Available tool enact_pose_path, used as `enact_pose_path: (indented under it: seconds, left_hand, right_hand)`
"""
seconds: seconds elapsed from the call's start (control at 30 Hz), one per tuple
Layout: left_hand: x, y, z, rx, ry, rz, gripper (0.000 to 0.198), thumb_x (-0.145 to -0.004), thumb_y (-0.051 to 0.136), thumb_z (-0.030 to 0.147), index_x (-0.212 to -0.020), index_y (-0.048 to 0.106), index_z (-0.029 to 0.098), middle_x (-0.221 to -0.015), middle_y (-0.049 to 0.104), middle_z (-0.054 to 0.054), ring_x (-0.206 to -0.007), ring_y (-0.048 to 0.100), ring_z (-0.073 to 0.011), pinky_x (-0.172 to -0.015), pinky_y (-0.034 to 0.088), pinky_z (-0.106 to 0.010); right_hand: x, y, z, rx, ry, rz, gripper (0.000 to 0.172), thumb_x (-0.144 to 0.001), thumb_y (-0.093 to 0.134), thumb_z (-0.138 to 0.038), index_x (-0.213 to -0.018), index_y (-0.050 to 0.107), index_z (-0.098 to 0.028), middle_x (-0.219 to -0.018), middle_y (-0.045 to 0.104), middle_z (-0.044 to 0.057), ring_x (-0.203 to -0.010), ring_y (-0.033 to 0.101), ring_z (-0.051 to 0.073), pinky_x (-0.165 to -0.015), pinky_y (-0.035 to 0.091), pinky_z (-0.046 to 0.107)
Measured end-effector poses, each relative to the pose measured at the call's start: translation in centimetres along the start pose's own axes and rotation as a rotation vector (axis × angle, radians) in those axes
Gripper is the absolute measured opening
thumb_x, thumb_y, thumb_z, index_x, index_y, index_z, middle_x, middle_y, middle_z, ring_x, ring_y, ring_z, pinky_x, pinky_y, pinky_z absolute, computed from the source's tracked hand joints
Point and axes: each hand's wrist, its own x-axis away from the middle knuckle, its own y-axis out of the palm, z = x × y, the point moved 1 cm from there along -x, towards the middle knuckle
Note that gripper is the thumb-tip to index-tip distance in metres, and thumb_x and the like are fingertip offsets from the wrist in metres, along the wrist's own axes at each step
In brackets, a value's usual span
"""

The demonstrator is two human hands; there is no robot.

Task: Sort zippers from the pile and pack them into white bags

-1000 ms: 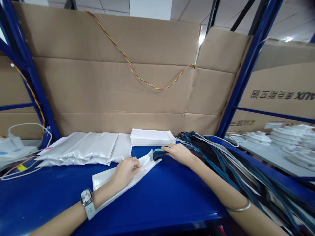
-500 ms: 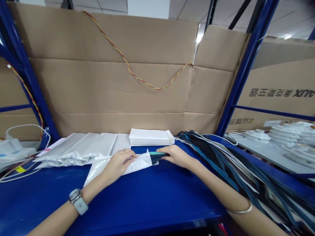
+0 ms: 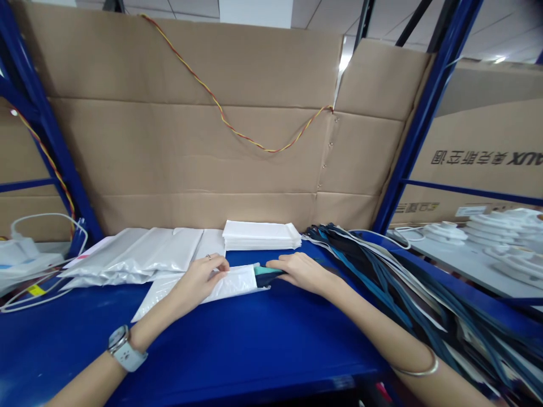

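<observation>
A white plastic bag (image 3: 231, 282) lies flat on the blue table (image 3: 237, 345). My left hand (image 3: 199, 278) pinches the bag's upper edge near its mouth, fingers closed on it. My right hand (image 3: 299, 270) is closed on a dark item with a teal end (image 3: 266, 272) whose tip sits inside the bag's opening. A watch is on my left wrist and a thin bangle on my right.
Filled white bags (image 3: 139, 257) lie in a row at the back left, a stack of empty white bags (image 3: 261, 234) behind my hands. A pile of dark and blue straps (image 3: 382, 271) fans out on the right. Cardboard (image 3: 212, 147) walls the back; white cables (image 3: 25, 254) at left.
The bag has swung from slanting to lying nearly level and moved back toward the stack. The dark item has gone further into its mouth; both hands shifted slightly away from me.
</observation>
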Motion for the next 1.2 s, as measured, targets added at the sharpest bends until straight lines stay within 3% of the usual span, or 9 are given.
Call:
enact_pose_path:
  seconds: [0.1,0.2,0.37,0.53,0.67,0.87,0.97,1.07,1.2]
  left_hand:
    - [0.2,0.8,-0.5,0.022,-0.026,0.020,0.015,-0.084,0.043,0.017,-0.085,0.057,0.020,-0.086,0.061,-0.003,-0.081,0.057,-0.0171,-0.072,0.045,-0.030]
    - [0.3,1.5,-0.3,0.060,-0.032,0.020,0.018,-0.085,0.042,0.017,-0.089,0.059,0.020,-0.088,0.061,-0.003,-0.084,0.057,-0.0171,-0.074,0.046,-0.030]
    - [0.4,2.1,0.8,0.079,0.034,-0.009,0.020,-0.087,0.039,0.017,-0.087,0.059,0.020,-0.087,0.060,-0.003,-0.083,0.056,-0.0164,-0.076,0.044,-0.031]
    - [0.8,2.5,1.3,0.073,0.024,-0.048,0.017,-0.087,0.046,0.025,-0.097,0.059,0.021,-0.097,0.062,-0.004,-0.090,0.058,-0.0182,-0.080,0.045,-0.032]
    - [1.2,3.2,1.7,-0.006,-0.008,-0.098,0.045,-0.077,0.061,0.044,-0.117,0.054,0.025,-0.112,0.061,-0.006,-0.098,0.058,-0.0235,-0.084,0.043,-0.036]
    - [1.4,3.5,2.1,-0.059,0.010,-0.117,0.028,-0.079,0.059,0.038,-0.103,0.058,0.023,-0.101,0.063,-0.004,-0.089,0.060,-0.0215,-0.079,0.044,-0.032]
    - [1.4,3.6,2.2,-0.081,0.026,-0.119,0.020,-0.081,0.056,0.033,-0.098,0.058,0.022,-0.099,0.063,-0.003,-0.090,0.059,-0.0215,-0.078,0.043,-0.032]
    - [1.4,3.5,2.4,-0.075,0.005,-0.121,0.022,-0.081,0.055,0.035,-0.099,0.058,0.022,-0.099,0.062,-0.003,-0.091,0.059,-0.0222,-0.078,0.044,-0.032]
    - [1.7,2.6,2.6,-0.055,-0.037,-0.171,0.038,-0.080,0.055,0.047,-0.109,0.056,0.022,-0.106,0.061,-0.006,-0.093,0.058,-0.0241,-0.082,0.044,-0.036]
  right_hand:
    - [0.2,0.2,0.1,0.208,-0.019,0.005,0.030,-0.088,0.050,-0.026,-0.118,0.055,-0.024,-0.083,0.063,0.006,-0.071,0.059,0.017,-0.062,0.036,0.024]
    - [0.0,0.8,-0.6,0.234,-0.050,-0.004,0.032,-0.087,0.051,-0.023,-0.119,0.053,-0.024,-0.084,0.062,0.006,-0.069,0.059,0.016,-0.061,0.034,0.024]
    - [-0.9,2.4,-2.2,-0.051,0.007,-0.035,0.026,-0.081,0.051,-0.015,-0.106,0.048,-0.020,-0.082,0.060,0.003,-0.072,0.058,0.016,-0.059,0.035,0.022]
    - [-1.2,3.2,-1.8,-0.367,0.098,-0.116,0.039,-0.071,0.055,-0.014,-0.104,0.034,-0.020,-0.077,0.056,-0.002,-0.061,0.052,0.012,-0.054,0.035,0.020]
    - [-1.2,2.5,-1.8,-0.483,0.044,-0.243,0.036,-0.073,0.055,-0.019,-0.103,0.036,-0.021,-0.084,0.056,-0.001,-0.065,0.052,0.012,-0.059,0.039,0.022]
    - [-1.3,2.0,-2.4,-0.435,-0.013,-0.165,0.036,-0.074,0.059,-0.026,-0.105,0.041,-0.019,-0.104,0.056,0.005,-0.091,0.054,0.018,-0.074,0.040,0.028]
    - [-0.8,1.1,-1.6,-0.311,0.070,-0.237,0.041,-0.074,0.061,-0.042,-0.103,0.046,-0.017,-0.098,0.058,0.007,-0.087,0.055,0.020,-0.071,0.040,0.028]
    - [0.6,0.1,-0.6,-0.181,0.124,-0.359,0.049,-0.071,0.061,-0.053,-0.103,0.051,-0.017,-0.089,0.060,0.006,-0.078,0.056,0.021,-0.062,0.039,0.027]
    - [2.6,-0.4,-0.1,-0.068,0.104,-0.314,0.030,-0.079,0.056,-0.041,-0.096,0.054,-0.017,-0.091,0.062,0.007,-0.079,0.059,0.021,-0.066,0.040,0.028]
